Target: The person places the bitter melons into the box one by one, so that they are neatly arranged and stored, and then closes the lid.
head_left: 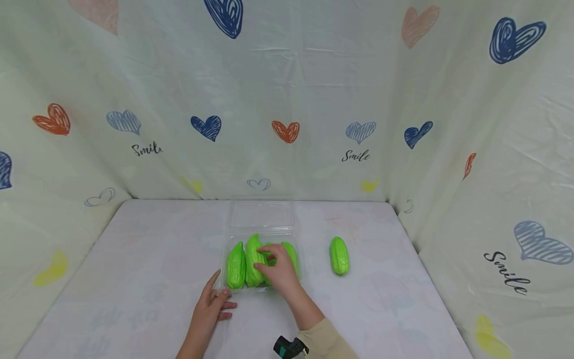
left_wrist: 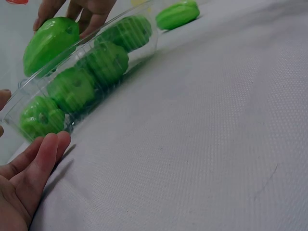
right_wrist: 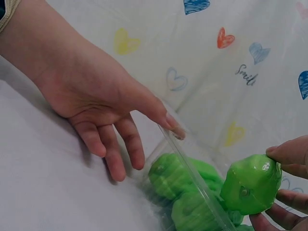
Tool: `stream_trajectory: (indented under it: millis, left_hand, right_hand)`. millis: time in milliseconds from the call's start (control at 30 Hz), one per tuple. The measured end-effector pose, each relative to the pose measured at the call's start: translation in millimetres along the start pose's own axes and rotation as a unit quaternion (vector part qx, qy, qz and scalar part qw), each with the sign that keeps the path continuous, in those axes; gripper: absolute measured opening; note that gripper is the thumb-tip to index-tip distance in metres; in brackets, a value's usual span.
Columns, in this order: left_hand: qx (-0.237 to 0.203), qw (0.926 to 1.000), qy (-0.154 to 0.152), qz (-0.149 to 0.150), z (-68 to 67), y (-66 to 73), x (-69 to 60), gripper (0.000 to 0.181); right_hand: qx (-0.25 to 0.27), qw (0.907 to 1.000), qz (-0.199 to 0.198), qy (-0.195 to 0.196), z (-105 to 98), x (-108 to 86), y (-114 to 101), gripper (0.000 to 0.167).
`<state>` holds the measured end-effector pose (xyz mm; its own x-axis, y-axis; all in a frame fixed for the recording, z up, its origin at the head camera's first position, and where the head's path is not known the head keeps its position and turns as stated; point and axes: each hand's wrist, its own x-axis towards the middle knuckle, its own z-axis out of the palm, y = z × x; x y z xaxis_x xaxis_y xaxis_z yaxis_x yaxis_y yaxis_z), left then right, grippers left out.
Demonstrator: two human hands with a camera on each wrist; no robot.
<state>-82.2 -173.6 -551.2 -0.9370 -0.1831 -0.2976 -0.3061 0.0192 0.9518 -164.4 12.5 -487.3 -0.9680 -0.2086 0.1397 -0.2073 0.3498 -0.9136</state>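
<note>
A clear plastic box (head_left: 263, 290) with its lid (head_left: 262, 214) folded back holds several bright green, ridged, gourd-shaped pieces (head_left: 235, 267). My right hand (head_left: 280, 269) pinches another green gourd (left_wrist: 50, 43) between thumb and fingers. In the left wrist view this gourd is raised above the box's rim, over its contents. At the near left corner of the box is my left hand (head_left: 210, 306); its thumb (right_wrist: 168, 122) touches the rim and the other fingers hang loosely outside. One more green gourd (head_left: 339, 256) lies on the table to the right of the box.
The white-covered table (head_left: 148, 259) reaches to a fabric backdrop (head_left: 314, 89) printed with hearts and "Smile", which encloses the back and sides. A black device (head_left: 289, 346) sits at my right wrist beside a beige sleeve (head_left: 329, 339).
</note>
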Motion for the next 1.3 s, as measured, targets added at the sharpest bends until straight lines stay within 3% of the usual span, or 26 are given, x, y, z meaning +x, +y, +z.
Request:
stream_trajectory:
  millis: [500, 900, 1300]
  left_hand:
    - [0.005, 1.0000, 0.000, -0.003, -0.8, 0.8, -0.3, 0.070]
    - [0.003, 1.0000, 0.003, -0.005, 0.0, -1.3, 1.8, 0.070]
    - [0.000, 1.0000, 0.000, -0.005, -1.5, -0.2, 1.0, 0.070]
  right_hand:
    - [-0.012, 0.9995, 0.028, 0.009, 14, 3.4, -3, 0.032]
    - [-0.004, 0.9988, 0.034, 0.034, 22, 2.3, -7, 0.034]
    - [-0.008, 0.9991, 0.025, 0.034, 30, 2.2, -6, 0.034]
